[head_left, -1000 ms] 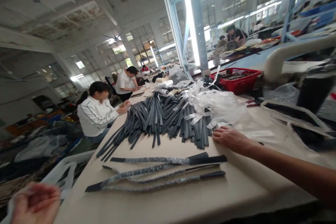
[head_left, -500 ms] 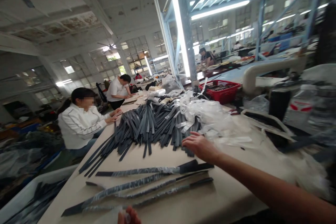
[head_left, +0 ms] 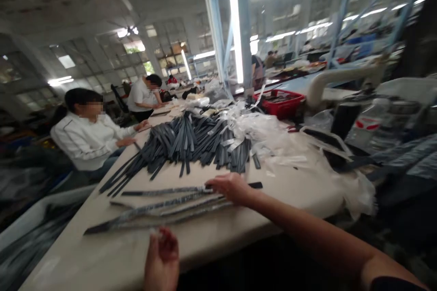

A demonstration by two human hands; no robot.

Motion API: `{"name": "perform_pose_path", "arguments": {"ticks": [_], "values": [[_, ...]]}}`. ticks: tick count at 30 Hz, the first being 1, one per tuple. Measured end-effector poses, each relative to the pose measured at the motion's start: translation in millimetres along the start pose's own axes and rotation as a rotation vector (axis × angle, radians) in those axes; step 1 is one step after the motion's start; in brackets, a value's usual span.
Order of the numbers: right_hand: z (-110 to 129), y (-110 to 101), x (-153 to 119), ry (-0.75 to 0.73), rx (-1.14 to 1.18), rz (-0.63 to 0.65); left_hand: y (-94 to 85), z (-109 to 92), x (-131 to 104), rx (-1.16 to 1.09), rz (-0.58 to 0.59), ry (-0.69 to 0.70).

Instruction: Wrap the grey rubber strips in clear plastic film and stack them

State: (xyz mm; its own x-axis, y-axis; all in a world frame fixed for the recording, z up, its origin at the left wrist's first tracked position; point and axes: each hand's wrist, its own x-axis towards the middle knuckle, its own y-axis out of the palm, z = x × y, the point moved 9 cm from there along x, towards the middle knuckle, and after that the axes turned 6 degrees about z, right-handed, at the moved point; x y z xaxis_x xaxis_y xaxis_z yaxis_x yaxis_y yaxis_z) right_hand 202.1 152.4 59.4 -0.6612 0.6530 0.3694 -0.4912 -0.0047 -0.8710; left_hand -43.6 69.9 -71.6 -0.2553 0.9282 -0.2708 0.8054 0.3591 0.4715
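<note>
Several dark grey strips wrapped in clear film (head_left: 160, 207) lie side by side on the pale table (head_left: 273, 209) in front of me. My right hand (head_left: 228, 187) is over their right-hand ends, its bent fingers closing on the uppermost dark grey strip (head_left: 184, 189), which lies on the table. Near the front edge, my left hand (head_left: 162, 257) is raised with its fingers curled in. A small whitish bit shows by its thumb, too blurred to name. Beyond the wrapped strips spreads a big heap of loose dark grey strips (head_left: 191, 138).
Crumpled clear plastic (head_left: 262, 129) lies right of the heap, before a red basket (head_left: 282, 103). A white bin of dark strips (head_left: 20, 223) stands at the left. A co-worker in white (head_left: 90, 132) sits at the table's left side; another person (head_left: 141, 95) stands farther back.
My right hand has come from beside the heap down onto the wrapped strips, and its fingers have drawn together. More of my left hand shows now. The view has tilted downward.
</note>
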Motion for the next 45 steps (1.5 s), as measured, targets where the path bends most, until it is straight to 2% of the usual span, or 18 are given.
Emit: {"name": "perform_pose_path", "arguments": {"ticks": [1,4,7,10,16,23,28,31,34,36,39,43,45], "values": [[10.2,0.7,-0.4,-0.012,0.025,0.005,1.4,-2.2,-9.2,-0.164,-0.083,0.049],[46.2,1.7,-1.0,-0.078,-0.003,-0.032,25.2,-2.1,-20.9,-0.42,-0.145,0.068],[71.5,9.3,-2.0,-0.109,-0.022,-0.026,38.0,-2.5,-23.9,-0.516,-0.164,0.075],[81.4,19.6,-1.4,-0.1,-0.051,0.015,39.7,-1.9,-28.8,-0.504,-0.141,0.101],[87.1,29.9,2.2,-0.106,-0.036,0.045,40.3,13.9,-28.7,-0.466,-0.112,0.095],[89.5,52.7,6.2,-0.099,-0.046,0.141,51.9,31.3,-32.3,-0.444,-0.062,0.041],[88.0,59.9,11.3,-0.053,-0.034,0.231,51.2,34.8,-37.6,-0.356,-0.076,0.076],[76.0,50.4,7.4,-0.04,0.003,0.291,36.7,22.9,-36.3,-0.344,-0.152,0.112],[46.7,32.7,0.2,-0.011,0.009,0.307,8.9,8.9,-29.4,-0.435,-0.306,0.123],[25.0,21.8,-2.8,0.039,-0.04,0.309,-0.1,6.1,-21.6,-0.476,-0.346,0.094],[16.2,13.7,0.0,0.067,-0.147,0.31,11.5,16.4,-14.6,-0.486,-0.299,0.02],[48.1,15.3,12.4,-0.055,-0.239,0.356,43.1,40.1,-18.2,-0.48,-0.221,-0.076],[61.9,7.3,17.2,-0.122,-0.257,0.357,46.6,42.5,-19.1,-0.498,-0.234,-0.101]]}}
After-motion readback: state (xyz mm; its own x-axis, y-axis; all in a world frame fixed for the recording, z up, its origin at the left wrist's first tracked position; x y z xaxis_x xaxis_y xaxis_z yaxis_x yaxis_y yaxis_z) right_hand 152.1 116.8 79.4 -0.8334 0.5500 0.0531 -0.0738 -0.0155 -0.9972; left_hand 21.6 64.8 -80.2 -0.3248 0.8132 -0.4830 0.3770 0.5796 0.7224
